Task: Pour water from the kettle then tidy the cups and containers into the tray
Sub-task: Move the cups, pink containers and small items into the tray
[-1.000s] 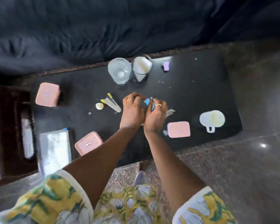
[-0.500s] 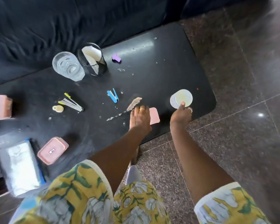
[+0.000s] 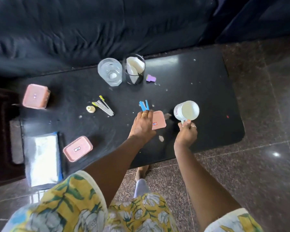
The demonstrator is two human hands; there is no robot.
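- Right hand (image 3: 186, 133) pinches the mug (image 3: 186, 110) by its handle (tilted); contents might slosh out.
- Left hand (image 3: 142, 125), fingers spread flat, covers the pink box (image 3: 159, 120); could slide.

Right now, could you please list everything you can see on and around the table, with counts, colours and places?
table: 1, black, centre
pink boxes: 3, far left, near left, and under the left hand
glass: 1, clear, back
dark cup: 1, holding white paper, beside the glass
mug: 1, white, tilted, held by its handle
blue clip: 1, centre
yellow-tipped tool: 1, left of centre
purple piece: 1, back
tray: 1, silvery, left edge
left hand: on the pink box
right hand: grip on the mug handle
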